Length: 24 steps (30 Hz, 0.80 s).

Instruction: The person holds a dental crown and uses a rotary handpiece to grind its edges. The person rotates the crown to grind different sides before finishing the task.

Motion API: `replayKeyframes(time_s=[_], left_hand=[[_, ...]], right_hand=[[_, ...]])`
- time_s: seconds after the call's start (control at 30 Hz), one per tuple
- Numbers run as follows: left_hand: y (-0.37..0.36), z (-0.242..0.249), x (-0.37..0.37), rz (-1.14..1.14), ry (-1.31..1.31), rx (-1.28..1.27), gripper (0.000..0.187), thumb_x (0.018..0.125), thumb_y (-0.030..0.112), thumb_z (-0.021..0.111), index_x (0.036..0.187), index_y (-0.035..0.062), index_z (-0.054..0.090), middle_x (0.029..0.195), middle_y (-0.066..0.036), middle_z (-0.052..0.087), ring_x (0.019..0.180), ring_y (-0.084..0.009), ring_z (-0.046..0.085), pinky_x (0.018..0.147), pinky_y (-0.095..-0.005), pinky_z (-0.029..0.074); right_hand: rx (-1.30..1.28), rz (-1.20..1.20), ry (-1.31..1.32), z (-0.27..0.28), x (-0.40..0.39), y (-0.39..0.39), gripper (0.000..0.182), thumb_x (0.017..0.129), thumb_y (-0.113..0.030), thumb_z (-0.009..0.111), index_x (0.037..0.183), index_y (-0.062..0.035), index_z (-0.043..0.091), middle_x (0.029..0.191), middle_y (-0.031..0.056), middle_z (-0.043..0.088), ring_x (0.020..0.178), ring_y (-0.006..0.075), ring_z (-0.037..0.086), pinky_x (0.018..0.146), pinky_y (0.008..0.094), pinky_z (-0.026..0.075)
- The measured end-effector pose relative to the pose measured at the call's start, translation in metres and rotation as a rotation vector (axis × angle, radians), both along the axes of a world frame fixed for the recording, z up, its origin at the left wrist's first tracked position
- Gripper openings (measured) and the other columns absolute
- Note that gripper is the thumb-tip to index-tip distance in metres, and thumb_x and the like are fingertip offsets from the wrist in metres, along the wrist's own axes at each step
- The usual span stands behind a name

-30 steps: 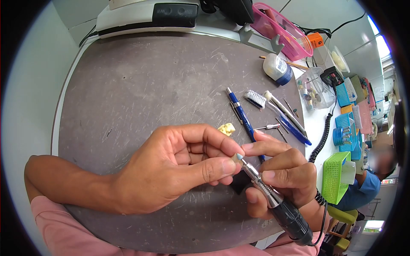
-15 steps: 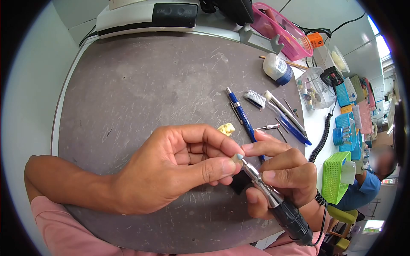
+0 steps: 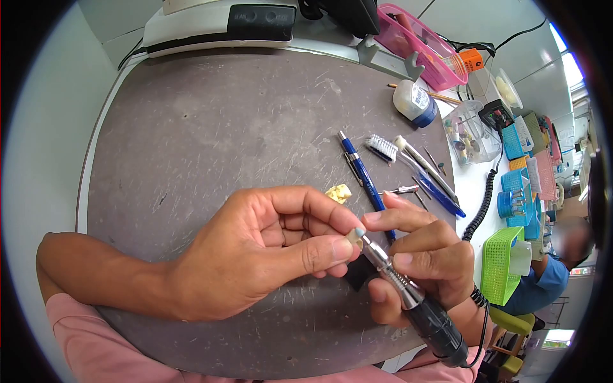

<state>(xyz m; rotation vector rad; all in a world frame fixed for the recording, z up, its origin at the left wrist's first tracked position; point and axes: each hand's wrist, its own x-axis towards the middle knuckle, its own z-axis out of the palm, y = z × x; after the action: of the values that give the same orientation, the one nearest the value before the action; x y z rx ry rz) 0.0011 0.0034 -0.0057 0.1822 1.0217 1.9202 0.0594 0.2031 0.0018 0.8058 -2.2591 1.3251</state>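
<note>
Between thumb and index finger, my left hand [image 3: 274,249] pinches a small whitish piece [image 3: 353,237], mostly covered by the fingertips. My right hand [image 3: 424,255] is wrapped round a metal and black rotary handpiece [image 3: 407,290], which points up and left. Its small pale blue tip [image 3: 359,232] meets the whitish piece. A yellowish lump [image 3: 338,193] lies just beyond my left fingers. Close to my right fingers is a blue mechanical pencil [image 3: 362,169], lying on the grey mat.
A brush [image 3: 383,148], a jar with a blue lid [image 3: 415,103] and thin metal tools lie at the right. Beyond are a clear box [image 3: 471,134], a pink basket [image 3: 418,48] and a green basket [image 3: 501,265]. A person in blue [image 3: 546,281] sits at far right.
The handpiece tip has shifted very slightly against the whitish piece, and my right fingers have moved a little with it. My left hand looks still.
</note>
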Motion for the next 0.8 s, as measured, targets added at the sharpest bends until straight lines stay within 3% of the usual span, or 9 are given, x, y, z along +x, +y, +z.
replayKeyframes(time_s=[0.6,0.8], left_hand=[[0.0006,0.0005,-0.0001,-0.002,0.015,-0.018,0.019,0.086,0.003,0.059,0.104,-0.0021,0.055,0.091,-0.011,0.063,0.081,-0.0128,0.062,0.073,-0.0225,0.051],[0.0005,-0.0005,0.0001,0.025,0.047,-0.021,0.019,0.085,0.001,0.060,0.103,-0.0011,0.054,0.094,-0.013,0.063,0.082,-0.0146,0.063,0.072,-0.0225,0.051]], right_hand=[[0.017,0.011,0.036,-0.0032,0.0002,0.0004,0.034,0.066,-0.003,0.076,0.088,-0.0025,0.051,0.073,0.0107,0.058,0.089,0.0341,0.065,0.084,0.0504,0.050],[-0.087,0.052,0.023,-0.0063,0.0011,0.0044,0.036,0.068,-0.003,0.075,0.093,-0.0011,0.050,0.077,0.0124,0.057,0.090,0.0368,0.064,0.085,0.0512,0.049]])
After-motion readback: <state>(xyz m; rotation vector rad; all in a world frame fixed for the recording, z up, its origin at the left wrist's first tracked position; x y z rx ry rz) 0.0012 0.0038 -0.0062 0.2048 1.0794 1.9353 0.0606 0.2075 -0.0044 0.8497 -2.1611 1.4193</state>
